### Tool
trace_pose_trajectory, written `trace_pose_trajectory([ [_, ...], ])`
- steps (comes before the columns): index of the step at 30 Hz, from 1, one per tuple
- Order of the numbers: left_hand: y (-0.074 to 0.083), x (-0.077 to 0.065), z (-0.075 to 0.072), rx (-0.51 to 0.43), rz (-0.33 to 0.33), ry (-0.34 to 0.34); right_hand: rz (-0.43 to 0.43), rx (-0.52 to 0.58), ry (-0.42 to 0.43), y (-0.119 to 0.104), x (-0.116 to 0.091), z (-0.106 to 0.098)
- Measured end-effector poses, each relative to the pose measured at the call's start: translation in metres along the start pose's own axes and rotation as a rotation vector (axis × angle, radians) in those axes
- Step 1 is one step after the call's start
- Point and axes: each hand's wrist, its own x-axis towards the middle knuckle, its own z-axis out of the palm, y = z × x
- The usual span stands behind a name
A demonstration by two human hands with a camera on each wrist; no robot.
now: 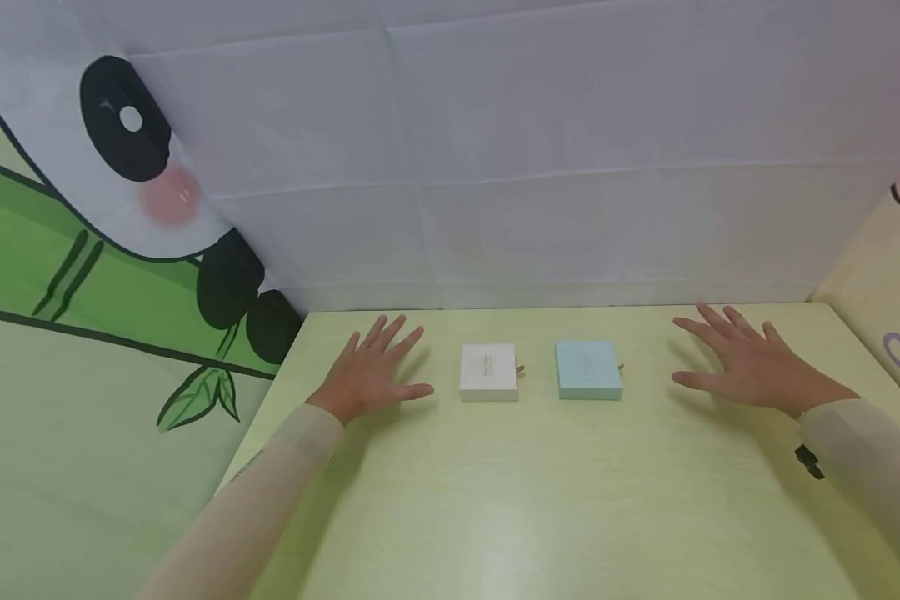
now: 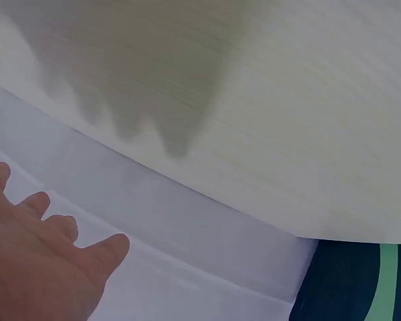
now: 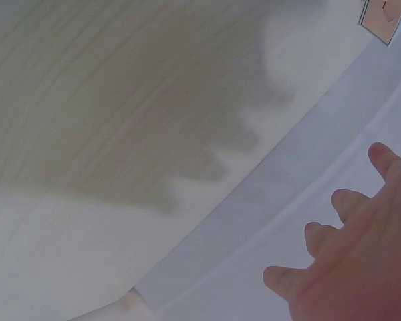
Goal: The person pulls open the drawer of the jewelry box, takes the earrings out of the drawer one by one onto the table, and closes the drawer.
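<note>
- From my seat far away, I can't read the tiny writing on the white box (image 1: 488, 372); the marks on the light blue box (image 1: 588, 368) are even fainter.
- Both boxes lie flat on the tabletop (image 1: 450, 483), side by side with a gap, near the back edge.
- Each box has a small tab on its right side, pointing toward the right hand (image 1: 757, 372). The tops look almost square, so I can't tell a long way.
- My left hand (image 1: 363, 379) is just beside the white box, fingers spread, holding nothing.
- My right hand is spread wide too, letting go of everything, near the blue box.
- The right wrist view shows a peach panel (image 3: 382, 19) with a dark edge, cut off; the head view doesn't show that colour on either box.
- The left wrist view catches only a sliver of something at its edge, too small to name.
</note>
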Motion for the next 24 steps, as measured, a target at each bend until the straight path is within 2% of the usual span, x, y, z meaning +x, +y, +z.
trace_pose_trajectory([
  [9,0.011,0.009,0.001,0.001,0.004,0.007,-0.029,0.004,-0.005,0.005,0.015,-0.005],
  [24,0.020,0.014,0.003,-0.011,0.030,0.009,-0.070,-0.006,0.001,-0.018,0.026,-0.004],
])
